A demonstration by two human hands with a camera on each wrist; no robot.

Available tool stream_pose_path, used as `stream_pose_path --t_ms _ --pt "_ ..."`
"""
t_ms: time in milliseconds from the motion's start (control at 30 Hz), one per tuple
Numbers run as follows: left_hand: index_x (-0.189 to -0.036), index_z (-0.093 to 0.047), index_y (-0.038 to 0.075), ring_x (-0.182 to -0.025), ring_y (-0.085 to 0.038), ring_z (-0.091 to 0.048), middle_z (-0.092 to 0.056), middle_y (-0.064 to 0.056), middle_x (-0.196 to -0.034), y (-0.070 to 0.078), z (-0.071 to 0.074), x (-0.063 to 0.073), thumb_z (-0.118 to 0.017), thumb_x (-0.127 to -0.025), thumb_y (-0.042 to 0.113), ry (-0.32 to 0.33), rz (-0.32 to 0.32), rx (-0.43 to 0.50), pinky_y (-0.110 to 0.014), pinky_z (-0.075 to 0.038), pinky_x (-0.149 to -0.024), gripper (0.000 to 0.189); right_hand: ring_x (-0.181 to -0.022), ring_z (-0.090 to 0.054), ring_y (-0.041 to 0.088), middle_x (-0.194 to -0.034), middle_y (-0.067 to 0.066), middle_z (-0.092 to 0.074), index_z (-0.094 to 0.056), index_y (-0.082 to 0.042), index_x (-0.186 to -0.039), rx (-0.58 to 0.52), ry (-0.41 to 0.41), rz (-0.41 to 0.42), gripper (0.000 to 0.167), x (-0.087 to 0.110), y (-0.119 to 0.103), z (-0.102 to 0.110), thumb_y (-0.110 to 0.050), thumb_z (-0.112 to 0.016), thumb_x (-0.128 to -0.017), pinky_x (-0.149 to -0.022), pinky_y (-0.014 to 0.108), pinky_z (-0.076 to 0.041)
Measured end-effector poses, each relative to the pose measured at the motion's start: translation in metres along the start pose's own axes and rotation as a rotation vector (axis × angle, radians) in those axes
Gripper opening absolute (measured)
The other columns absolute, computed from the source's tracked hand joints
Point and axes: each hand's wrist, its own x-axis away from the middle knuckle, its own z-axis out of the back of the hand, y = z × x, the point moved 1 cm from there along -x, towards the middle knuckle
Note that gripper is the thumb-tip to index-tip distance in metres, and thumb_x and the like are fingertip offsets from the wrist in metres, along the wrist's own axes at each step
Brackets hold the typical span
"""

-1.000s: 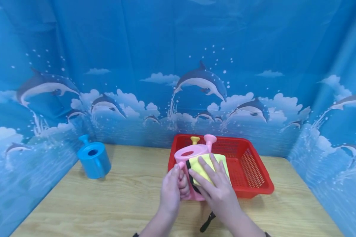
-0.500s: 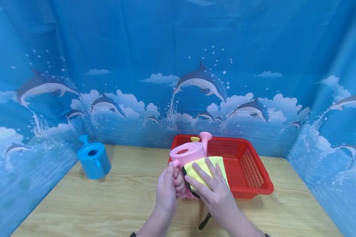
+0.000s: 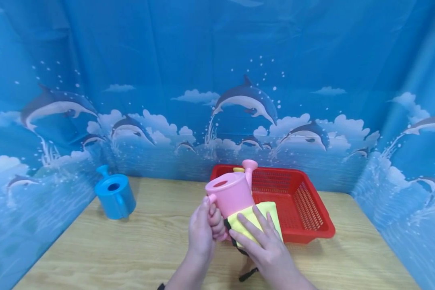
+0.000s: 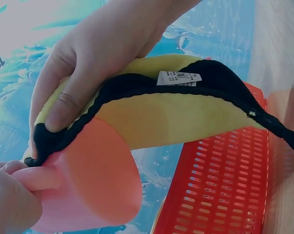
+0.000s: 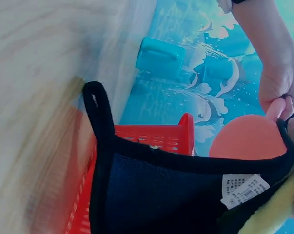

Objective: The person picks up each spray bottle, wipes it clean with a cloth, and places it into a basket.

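My left hand (image 3: pixel 203 229) grips the handle of a pink watering can (image 3: pixel 233 195), held tilted above the table's middle. Over the can's lower side lies a yellow cleaning mitt (image 3: pixel 269 208) with black trim. My right hand (image 3: pixel 275 255) presses it there with spread fingers. In the left wrist view the thumb (image 4: pixel 64 109) rests on the mitt by its black edge, and the can's base (image 4: pixel 110 170) is partly covered. The right wrist view shows the mitt's dark inside (image 5: pixel 156 195), a white label (image 5: pixel 242 190) and a hanging black loop (image 5: pixel 98 109).
A red basket (image 3: pixel 311 225) stands behind and right of the can. A yellow spout head (image 3: pixel 238 169) shows inside it. On the table's left side stands a blue watering can (image 3: pixel 116 197). A dolphin-printed curtain (image 3: pixel 159 60) encloses the wooden table (image 3: pixel 159 241).
The pink can has shifted left and its upper side has come into view. The mitt under my right hand has slid down toward the can's base.
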Motion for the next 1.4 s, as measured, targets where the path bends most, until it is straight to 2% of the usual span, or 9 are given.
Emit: stream_pose_path --t_ms 100,200,333,467,700,900,1133,1267,1400 --pt "-0.069 -0.030 0.015 -0.041 -0.004 -0.025 -0.027 0.009 -0.051 0.000 0.000 0.000 -0.028 -0.106 0.032 -0.013 -0.012 0.003 -0.018 -0.024 -0.042 0.041 -0.136 -0.041 0.040 -0.136 0.009 -0.058 -0.067 -0.018 -0.121 -0.013 0.009 -0.007 0.036 -0.002 0.001 0.001 -0.032 -0.038 -0.104 -0.114 0.050 -0.024" --pt "-0.069 -0.030 0.015 -0.041 -0.004 -0.025 -0.027 0.009 -0.051 -0.001 -0.001 0.001 -0.028 -0.106 0.033 -0.035 -0.021 -0.011 -0.018 -0.023 -0.042 0.041 -0.138 -0.039 0.038 -0.138 0.008 -0.056 -0.067 -0.019 -0.122 -0.024 0.007 -0.033 0.035 -0.009 0.002 0.002 -0.033 -0.039 -0.103 -0.101 0.062 -0.037" --pt "-0.070 -0.031 0.014 -0.042 -0.004 -0.024 -0.026 0.008 -0.052 -0.001 -0.002 0.003 -0.029 -0.106 0.033 -0.066 -0.032 -0.025 -0.018 -0.020 -0.042 0.041 -0.139 -0.038 0.037 -0.140 0.009 -0.055 -0.066 -0.019 -0.121 -0.026 0.018 -0.045 0.035 -0.022 0.005 0.003 -0.034 -0.040 -0.103 -0.085 0.070 -0.042" --pt "-0.071 -0.032 0.014 -0.042 -0.003 -0.023 -0.025 0.008 -0.052 -0.003 -0.005 0.004 -0.032 -0.106 0.032 -0.070 -0.036 0.000 -0.018 -0.017 -0.042 0.040 -0.139 -0.038 0.037 -0.140 0.009 -0.054 -0.066 -0.020 -0.121 -0.024 0.034 -0.055 0.034 -0.035 0.011 0.003 -0.034 -0.041 -0.103 -0.088 0.069 -0.043" --pt "-0.069 -0.032 0.014 -0.041 -0.002 -0.024 -0.026 0.009 -0.050 -0.003 -0.007 0.004 -0.035 -0.105 0.034 -0.031 0.004 -0.025 -0.017 -0.020 -0.042 0.041 -0.140 -0.038 0.034 -0.140 0.008 -0.054 -0.065 -0.021 -0.123 -0.021 0.038 -0.088 0.035 -0.051 0.017 0.001 -0.036 -0.042 -0.102 -0.094 0.065 -0.042" --pt "-0.069 -0.032 0.014 -0.041 -0.003 -0.023 -0.026 0.009 -0.050 0.000 -0.004 0.003 -0.035 -0.105 0.036 -0.012 -0.001 -0.031 -0.017 -0.019 -0.042 0.043 -0.140 -0.038 0.034 -0.140 0.008 -0.054 -0.065 -0.021 -0.123 -0.021 0.015 -0.059 0.035 -0.045 0.015 0.001 -0.036 -0.040 -0.103 -0.090 0.067 -0.044" --pt "-0.066 -0.028 0.015 -0.041 -0.004 -0.022 -0.024 0.009 -0.050 0.003 -0.002 0.002 -0.031 -0.106 0.034 -0.013 -0.005 0.023 -0.018 -0.018 -0.042 0.044 -0.140 -0.038 0.034 -0.141 0.007 -0.054 -0.065 -0.020 -0.123 -0.031 -0.011 -0.041 0.036 -0.021 0.008 0.002 -0.036 -0.040 -0.102 -0.084 0.067 -0.046" --pt "-0.066 -0.030 0.017 -0.041 -0.004 -0.023 -0.026 0.010 -0.050 0.004 0.001 0.002 -0.034 -0.105 0.038 0.002 0.011 0.044 -0.018 -0.021 -0.042 0.045 -0.138 -0.040 0.036 -0.138 0.009 -0.056 -0.067 -0.018 -0.120 -0.027 0.022 -0.004 0.035 -0.008 0.002 0.002 -0.035 -0.043 -0.102 -0.104 0.055 -0.040" --pt "-0.065 -0.030 0.017 -0.040 -0.004 -0.023 -0.026 0.010 -0.049 0.005 0.001 0.002 -0.034 -0.104 0.041 -0.017 0.008 0.042 -0.018 -0.022 -0.042 0.046 -0.138 -0.038 0.039 -0.137 0.012 -0.057 -0.067 -0.015 -0.120 -0.045 0.026 0.012 0.035 -0.003 0.001 0.004 -0.034 -0.043 -0.102 -0.120 0.040 -0.018"
